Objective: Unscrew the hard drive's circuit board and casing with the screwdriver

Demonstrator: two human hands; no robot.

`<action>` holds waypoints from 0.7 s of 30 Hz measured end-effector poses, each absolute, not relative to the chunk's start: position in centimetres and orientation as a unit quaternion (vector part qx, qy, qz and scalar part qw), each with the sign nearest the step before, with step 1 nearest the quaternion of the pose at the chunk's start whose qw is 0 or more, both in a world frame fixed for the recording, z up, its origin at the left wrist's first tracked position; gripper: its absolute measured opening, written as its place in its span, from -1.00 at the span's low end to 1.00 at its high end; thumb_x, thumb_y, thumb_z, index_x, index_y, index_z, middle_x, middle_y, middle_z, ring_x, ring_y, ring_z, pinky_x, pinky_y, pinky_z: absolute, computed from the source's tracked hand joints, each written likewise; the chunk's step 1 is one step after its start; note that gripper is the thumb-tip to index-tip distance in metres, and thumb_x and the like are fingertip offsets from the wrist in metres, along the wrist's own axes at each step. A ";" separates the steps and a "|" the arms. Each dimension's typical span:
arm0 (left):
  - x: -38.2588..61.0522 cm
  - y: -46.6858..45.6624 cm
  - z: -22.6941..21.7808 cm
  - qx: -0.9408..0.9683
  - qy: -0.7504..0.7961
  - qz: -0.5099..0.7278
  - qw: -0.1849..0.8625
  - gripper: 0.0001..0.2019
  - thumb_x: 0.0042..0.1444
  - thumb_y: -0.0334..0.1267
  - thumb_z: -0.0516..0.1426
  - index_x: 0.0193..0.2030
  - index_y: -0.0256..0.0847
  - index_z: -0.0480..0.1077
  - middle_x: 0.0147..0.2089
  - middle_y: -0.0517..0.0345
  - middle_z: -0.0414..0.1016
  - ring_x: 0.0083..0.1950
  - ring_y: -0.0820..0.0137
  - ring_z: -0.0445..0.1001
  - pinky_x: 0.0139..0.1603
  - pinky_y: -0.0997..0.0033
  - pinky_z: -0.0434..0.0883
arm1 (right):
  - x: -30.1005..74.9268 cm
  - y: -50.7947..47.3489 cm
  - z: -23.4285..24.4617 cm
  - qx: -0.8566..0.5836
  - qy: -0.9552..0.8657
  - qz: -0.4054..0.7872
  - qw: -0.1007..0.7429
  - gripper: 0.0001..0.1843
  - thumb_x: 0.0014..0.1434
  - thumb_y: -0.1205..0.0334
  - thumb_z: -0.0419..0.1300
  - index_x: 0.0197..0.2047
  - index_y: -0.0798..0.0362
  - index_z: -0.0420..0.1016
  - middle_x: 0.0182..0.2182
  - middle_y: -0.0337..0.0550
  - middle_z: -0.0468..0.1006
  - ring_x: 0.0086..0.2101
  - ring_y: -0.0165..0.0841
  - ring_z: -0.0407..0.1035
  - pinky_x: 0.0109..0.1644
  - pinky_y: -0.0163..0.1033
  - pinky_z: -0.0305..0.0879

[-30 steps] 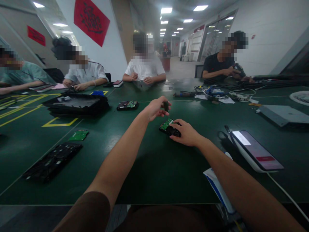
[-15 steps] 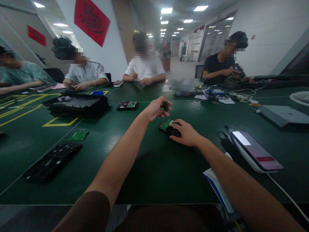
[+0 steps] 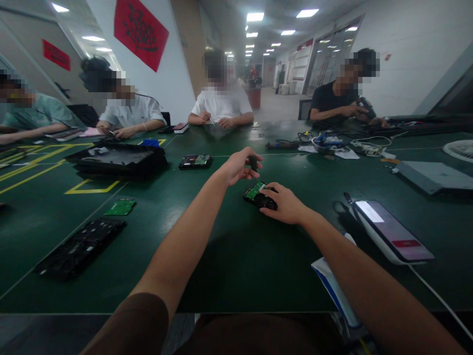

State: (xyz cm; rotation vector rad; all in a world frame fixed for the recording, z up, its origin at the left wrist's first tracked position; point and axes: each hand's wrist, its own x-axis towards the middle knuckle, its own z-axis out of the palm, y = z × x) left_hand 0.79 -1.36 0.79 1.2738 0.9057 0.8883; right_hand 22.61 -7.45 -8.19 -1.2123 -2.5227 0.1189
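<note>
Fingers of my left hand [image 3: 238,166] are closed around the dark handle of a screwdriver [image 3: 253,162], held upright above a hard drive [image 3: 255,191]. The drive lies on the green table with its green circuit board facing up. The screwdriver's thin shaft points down at the board; whether its tip sits in a screw is too small to tell. From the right, my right hand [image 3: 286,203] grips the drive's near end, thumb and fingers around its black body and partly covering it.
To the left lie a loose green circuit board [image 3: 120,207], black drive bodies [image 3: 83,246] and a black tray [image 3: 118,160]. Another hard drive [image 3: 195,161] sits farther back. On the right are a phone [image 3: 393,231] with a cable and a grey metal case [image 3: 436,176]. Several people work opposite.
</note>
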 end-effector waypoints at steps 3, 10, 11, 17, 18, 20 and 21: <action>0.9 -1.5 0.8 0.553 0.384 0.370 0.640 -0.71 0.20 -0.07 0.06 -0.14 -0.24 0.43 -0.17 -0.04 0.60 -0.46 0.39 0.55 -0.57 0.49 0.34 | 22.6 -7.5 -8.1 -0.428 -0.887 0.045 0.167 -0.28 0.23 -0.18 0.25 0.35 -0.05 0.36 0.28 0.11 0.30 0.16 0.06 0.34 0.25 0.20 0.27; 1.3 -1.4 0.9 0.526 0.438 0.435 0.585 -0.78 0.18 -0.10 0.10 -0.19 -0.21 0.39 -0.28 0.04 0.52 -0.49 0.39 0.56 -0.57 0.49 0.33 | 22.6 -7.6 -8.0 -0.430 -0.886 0.051 0.165 -0.27 0.22 -0.19 0.24 0.36 -0.04 0.35 0.28 0.12 0.29 0.16 0.07 0.34 0.25 0.22 0.27; 1.3 -1.5 1.0 0.527 0.438 0.434 0.585 -0.78 0.17 -0.11 0.11 -0.18 -0.20 0.39 -0.28 0.04 0.53 -0.50 0.39 0.55 -0.58 0.48 0.32 | 22.6 -7.5 -8.0 -0.429 -0.886 0.051 0.167 -0.28 0.22 -0.19 0.24 0.36 -0.05 0.36 0.28 0.11 0.29 0.16 0.07 0.34 0.25 0.22 0.27; 1.1 -1.7 1.2 0.538 0.423 0.390 0.617 -0.76 0.19 -0.07 0.09 -0.20 -0.22 0.40 -0.19 -0.06 0.62 -0.49 0.39 0.54 -0.59 0.47 0.31 | 22.6 -7.5 -8.1 -0.431 -0.885 0.048 0.169 -0.29 0.22 -0.18 0.25 0.35 -0.07 0.36 0.28 0.09 0.29 0.17 0.07 0.33 0.26 0.24 0.27; 1.1 -1.7 1.2 0.535 0.422 0.390 0.619 -0.75 0.19 -0.07 0.08 -0.21 -0.23 0.40 -0.18 -0.07 0.62 -0.47 0.39 0.55 -0.57 0.47 0.32 | 22.5 -7.5 -8.1 -0.430 -0.886 0.049 0.168 -0.29 0.22 -0.18 0.25 0.35 -0.06 0.36 0.28 0.10 0.29 0.17 0.07 0.33 0.26 0.24 0.27; 1.0 -1.6 1.2 0.533 0.428 0.404 0.608 -0.75 0.19 -0.08 0.08 -0.23 -0.24 0.42 -0.20 -0.07 0.60 -0.44 0.38 0.56 -0.53 0.46 0.36 | 22.5 -7.5 -8.1 -0.429 -0.887 0.048 0.167 -0.28 0.22 -0.18 0.25 0.35 -0.04 0.36 0.28 0.12 0.29 0.17 0.07 0.33 0.26 0.24 0.26; 0.9 -1.6 1.2 0.534 0.433 0.412 0.598 -0.74 0.19 -0.09 0.08 -0.23 -0.25 0.44 -0.22 -0.06 0.58 -0.44 0.38 0.56 -0.52 0.46 0.37 | 22.5 -7.5 -8.1 -0.428 -0.887 0.047 0.169 -0.28 0.22 -0.18 0.25 0.35 -0.03 0.37 0.28 0.13 0.30 0.16 0.07 0.33 0.26 0.24 0.26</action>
